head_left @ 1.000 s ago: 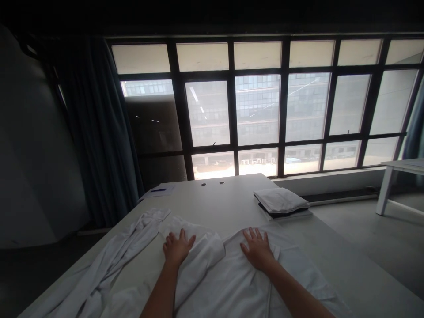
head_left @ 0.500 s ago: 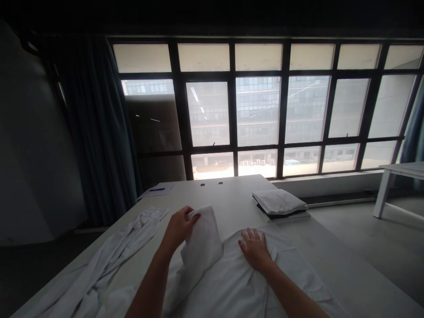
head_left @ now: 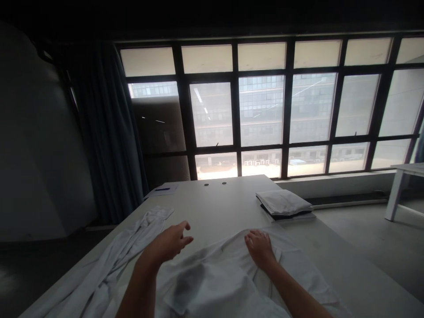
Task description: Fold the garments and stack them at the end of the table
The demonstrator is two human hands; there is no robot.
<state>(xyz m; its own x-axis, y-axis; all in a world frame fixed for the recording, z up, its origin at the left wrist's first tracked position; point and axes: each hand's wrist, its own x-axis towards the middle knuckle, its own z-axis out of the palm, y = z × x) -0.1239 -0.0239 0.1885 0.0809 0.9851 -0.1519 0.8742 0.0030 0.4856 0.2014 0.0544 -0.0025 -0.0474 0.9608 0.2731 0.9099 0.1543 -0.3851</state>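
A white cloth garment [head_left: 225,282] lies spread in front of me, with a grey shadowed patch in its near left part. My left hand [head_left: 174,240] hovers above its left edge, thumb and index finger apart and nothing between them. On the garment's right part rests my right hand [head_left: 258,247], its fingers bent and drawn closer together, pressing on the fabric beside a fold line. Its fingertips are partly hidden. Left of my left arm, a long crumpled white cloth [head_left: 122,247] runs along the table.
The white table [head_left: 212,207] reaches toward the windows. A folded stack of white and dark cloth [head_left: 283,202] sits at its right edge. A paper [head_left: 170,189] with a dark pen [head_left: 162,189] lies at the far left. Another white table [head_left: 395,190] stands at right.
My left hand has let go of the garment's raised flap, which has dropped, and has moved slightly left and down. My right hand's spread fingers have bent inward. The view has shifted slightly.
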